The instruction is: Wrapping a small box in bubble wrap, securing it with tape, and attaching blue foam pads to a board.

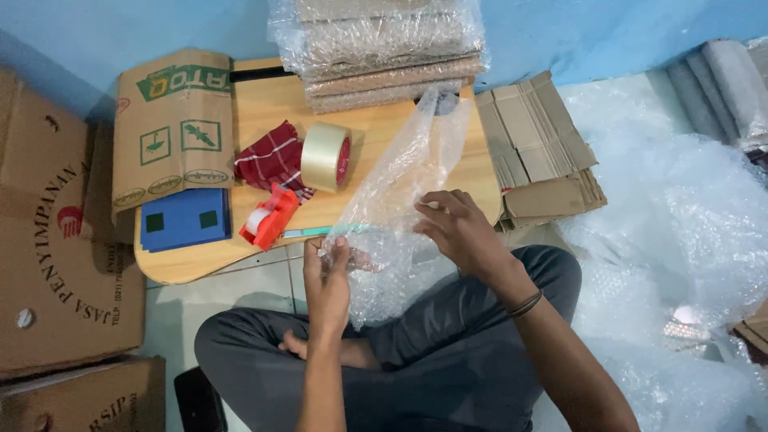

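At nine o'clock we see large brown cartons [48,240] stacked along the left edge. Just right of them a folded printed cardboard sheet [172,124] leans over the low wooden table [264,104], and a blue flat pack [186,218] lies on the table below it. Moving right, a red checked cloth [268,156] lies touching a roll of clear tape [326,156] that stands on its edge, with a red tape dispenser [270,216] just below them, near the table's front edge.

Our left hand [330,280] sits at six o'clock, its fingers pinched shut on the lower corner of a sheet of bubble wrap [400,184]. The sheet rises tilted toward twelve o'clock, over the table's right part and above our crossed legs in grey trousers. At twelve o'clock a stack of bubble-wrapped flat parcels [384,48] rests at the back of the table.

Our right hand [456,228] is just right of the sheet's middle, its fingers curled and closed on the sheet's right edge; a dark band circles the wrist. At two o'clock flattened cardboard boxes [540,152] lie fanned beside the table, and at three o'clock loose bubble wrap [680,216] covers the floor.
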